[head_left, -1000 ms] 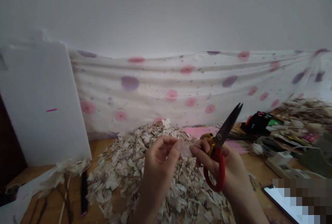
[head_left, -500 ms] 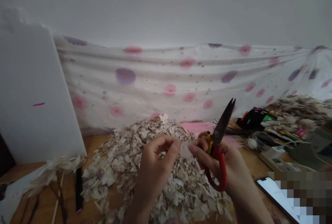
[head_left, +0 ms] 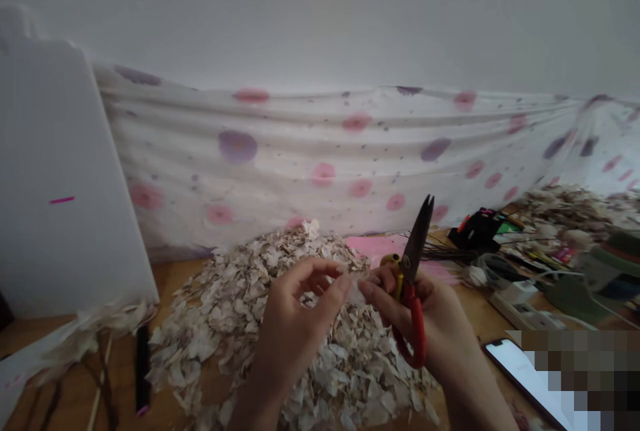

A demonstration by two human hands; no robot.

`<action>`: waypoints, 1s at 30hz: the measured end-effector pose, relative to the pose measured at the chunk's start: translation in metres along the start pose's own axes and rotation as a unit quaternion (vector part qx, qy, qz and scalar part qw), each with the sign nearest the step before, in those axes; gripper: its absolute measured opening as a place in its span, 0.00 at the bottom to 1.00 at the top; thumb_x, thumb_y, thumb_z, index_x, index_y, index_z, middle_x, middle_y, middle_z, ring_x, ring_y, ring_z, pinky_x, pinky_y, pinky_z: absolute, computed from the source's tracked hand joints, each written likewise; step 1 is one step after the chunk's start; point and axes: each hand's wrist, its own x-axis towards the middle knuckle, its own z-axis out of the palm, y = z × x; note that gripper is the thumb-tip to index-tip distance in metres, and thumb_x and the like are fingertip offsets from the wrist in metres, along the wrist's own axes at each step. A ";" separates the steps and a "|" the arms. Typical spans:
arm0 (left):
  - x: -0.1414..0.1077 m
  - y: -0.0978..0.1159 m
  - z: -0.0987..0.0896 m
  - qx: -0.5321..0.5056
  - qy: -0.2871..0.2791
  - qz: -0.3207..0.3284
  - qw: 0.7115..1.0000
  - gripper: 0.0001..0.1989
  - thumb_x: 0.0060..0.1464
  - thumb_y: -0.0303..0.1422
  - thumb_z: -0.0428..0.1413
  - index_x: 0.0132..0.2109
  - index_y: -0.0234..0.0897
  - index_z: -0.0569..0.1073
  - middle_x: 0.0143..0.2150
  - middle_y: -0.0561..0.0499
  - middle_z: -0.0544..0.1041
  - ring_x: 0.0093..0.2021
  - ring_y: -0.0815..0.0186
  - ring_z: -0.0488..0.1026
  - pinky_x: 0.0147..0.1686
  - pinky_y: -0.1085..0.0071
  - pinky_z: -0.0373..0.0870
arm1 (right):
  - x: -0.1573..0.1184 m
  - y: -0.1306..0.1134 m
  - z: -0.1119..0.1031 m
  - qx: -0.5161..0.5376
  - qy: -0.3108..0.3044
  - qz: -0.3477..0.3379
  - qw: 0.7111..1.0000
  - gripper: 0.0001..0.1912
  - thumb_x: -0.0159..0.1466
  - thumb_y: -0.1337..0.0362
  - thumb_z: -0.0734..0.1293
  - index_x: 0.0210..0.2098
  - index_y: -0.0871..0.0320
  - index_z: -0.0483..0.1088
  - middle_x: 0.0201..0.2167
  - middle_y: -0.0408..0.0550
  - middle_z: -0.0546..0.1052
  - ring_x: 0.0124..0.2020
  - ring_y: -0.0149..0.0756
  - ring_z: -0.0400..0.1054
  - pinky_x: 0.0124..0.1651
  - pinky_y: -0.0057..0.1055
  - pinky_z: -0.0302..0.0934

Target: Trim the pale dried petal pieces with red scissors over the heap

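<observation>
Between both hands, over a heap of pale papery petals (head_left: 235, 324), is a thin whitish petal (head_left: 355, 294). My left hand (head_left: 297, 318) is closed in a pinch at its left edge, thumb against fingertips. On the other side, the thumb and forefinger of my right hand (head_left: 440, 314) pinch it too. That same hand keeps scissors (head_left: 418, 238) with one red and one yellow handle against its palm, the dark blades together and pointing up. The petal is small and blurred, and its exact edges are hard to make out.
A tall white board (head_left: 65, 164) leans at left, near stemmed pale flowers (head_left: 100, 324) and a black marker (head_left: 143, 371). Pink paper (head_left: 373, 244) lies behind the heap. At right are a black holder (head_left: 475, 231), a power strip (head_left: 520, 311) and a phone (head_left: 520, 378).
The view has shifted slightly, so the surroundings sit a little further left. The scissors have moved a bit left with my right hand. Both pinches remain on the petal.
</observation>
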 end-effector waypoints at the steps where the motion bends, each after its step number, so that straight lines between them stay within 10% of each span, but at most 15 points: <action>1: 0.001 -0.002 0.000 0.010 -0.010 0.008 1.000 0.06 0.53 0.37 0.61 0.36 0.39 0.79 0.32 0.52 0.78 0.34 0.66 0.72 0.37 0.72 0.67 | 0.000 0.000 0.000 -0.003 -0.009 0.002 1.000 0.20 0.55 0.63 0.75 0.25 0.58 0.58 0.22 0.37 0.64 0.20 0.23 0.53 0.22 0.21 0.48; 30: 0.005 -0.008 0.002 0.028 0.007 0.063 0.998 0.08 0.55 0.34 0.59 0.29 0.38 0.73 0.27 0.55 0.72 0.30 0.69 0.69 0.34 0.75 0.65 | 0.001 -0.001 -0.003 -0.075 -0.039 0.032 0.996 0.23 0.56 0.54 0.74 0.25 0.56 0.56 0.20 0.37 0.61 0.17 0.23 0.50 0.18 0.21 0.42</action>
